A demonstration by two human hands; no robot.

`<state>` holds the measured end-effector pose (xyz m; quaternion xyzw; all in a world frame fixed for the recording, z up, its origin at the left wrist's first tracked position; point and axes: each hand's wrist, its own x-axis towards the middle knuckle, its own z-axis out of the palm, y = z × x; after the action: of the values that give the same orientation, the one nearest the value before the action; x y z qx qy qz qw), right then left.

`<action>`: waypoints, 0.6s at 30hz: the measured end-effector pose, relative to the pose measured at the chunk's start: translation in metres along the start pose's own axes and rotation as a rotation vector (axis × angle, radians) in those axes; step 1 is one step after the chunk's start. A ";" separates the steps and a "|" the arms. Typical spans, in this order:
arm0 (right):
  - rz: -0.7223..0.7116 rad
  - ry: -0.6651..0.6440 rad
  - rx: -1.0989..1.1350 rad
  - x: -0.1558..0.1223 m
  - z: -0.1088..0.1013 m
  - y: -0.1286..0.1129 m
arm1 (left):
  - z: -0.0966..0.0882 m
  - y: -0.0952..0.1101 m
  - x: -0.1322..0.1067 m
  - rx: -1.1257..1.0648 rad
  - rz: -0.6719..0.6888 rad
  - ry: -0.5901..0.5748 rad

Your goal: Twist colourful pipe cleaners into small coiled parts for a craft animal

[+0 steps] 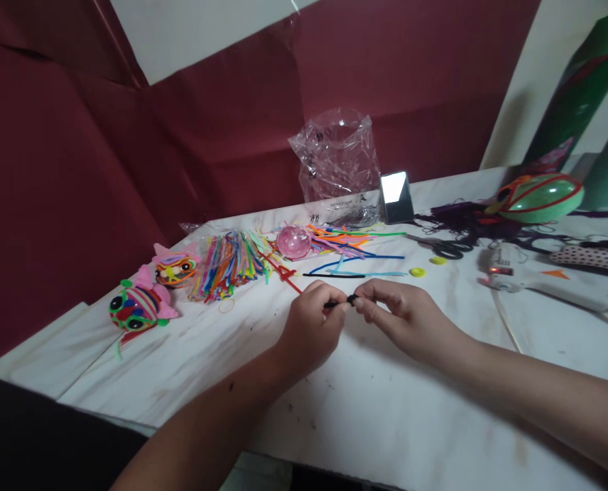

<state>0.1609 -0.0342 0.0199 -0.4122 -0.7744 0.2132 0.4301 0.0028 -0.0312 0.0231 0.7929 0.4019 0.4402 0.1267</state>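
Over the middle of the white table, my left hand [318, 317] pinches a short black pipe cleaner [330, 304]. My right hand [392, 308] meets it from the other side, thumb and fingertips closed on the same piece's coiled end [352, 299]. Much of the black piece is hidden by my fingers. Just beyond my hands lie a straight black pipe cleaner [335, 275], a dark blue one [380, 257] and a bent red one [283, 273]. Two yellow discs [417, 272] rest beyond my right hand.
Bundled coloured pipe cleaners [235, 266] and a pink bowl [294, 242] lie behind. Left are two decorated fish-like crafts [140, 303]. Scissors [444, 246], a hot glue gun [519, 269] and a green balloon-like craft [546, 198] are right. A phone-like device [397, 198] leans beside a clear bag [337, 164].
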 end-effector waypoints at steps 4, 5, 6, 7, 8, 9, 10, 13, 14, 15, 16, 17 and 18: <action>-0.028 0.006 -0.083 0.002 -0.001 0.002 | -0.004 -0.001 0.003 0.026 -0.047 -0.056; -0.047 -0.004 -0.112 0.002 -0.002 0.003 | -0.004 -0.001 0.004 0.044 -0.028 -0.064; -0.074 -0.014 -0.144 0.002 -0.002 0.003 | -0.005 -0.002 0.004 0.069 0.001 -0.070; -0.105 -0.028 -0.176 0.002 -0.003 0.003 | -0.005 -0.002 0.003 0.097 0.038 -0.077; -0.140 -0.043 -0.206 0.002 -0.003 0.004 | -0.005 -0.003 0.003 0.125 0.077 -0.084; -0.172 -0.057 -0.231 0.002 -0.004 0.004 | -0.004 -0.004 0.003 0.149 0.112 -0.091; -0.199 -0.071 -0.250 0.002 -0.004 0.005 | -0.004 -0.005 0.002 0.169 0.143 -0.099; -0.236 -0.098 -0.290 0.002 -0.004 0.007 | -0.002 -0.009 0.002 0.208 0.200 -0.139; -0.239 -0.108 -0.304 0.002 -0.004 0.008 | -0.002 -0.010 0.002 0.219 0.211 -0.156; -0.245 -0.121 -0.320 0.002 -0.004 0.009 | -0.001 -0.011 0.002 0.231 0.223 -0.173; -0.256 -0.135 -0.336 0.002 -0.004 0.010 | -0.001 -0.012 0.002 0.244 0.236 -0.185; -0.268 -0.148 -0.349 0.003 -0.003 0.010 | -0.001 -0.012 0.001 0.254 0.249 -0.192; -0.276 -0.156 -0.353 0.003 -0.003 0.010 | 0.000 -0.012 0.001 0.257 0.261 -0.195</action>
<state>0.1674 -0.0262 0.0160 -0.3534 -0.8796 0.0451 0.3152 -0.0034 -0.0228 0.0176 0.8866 0.3345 0.3194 0.0047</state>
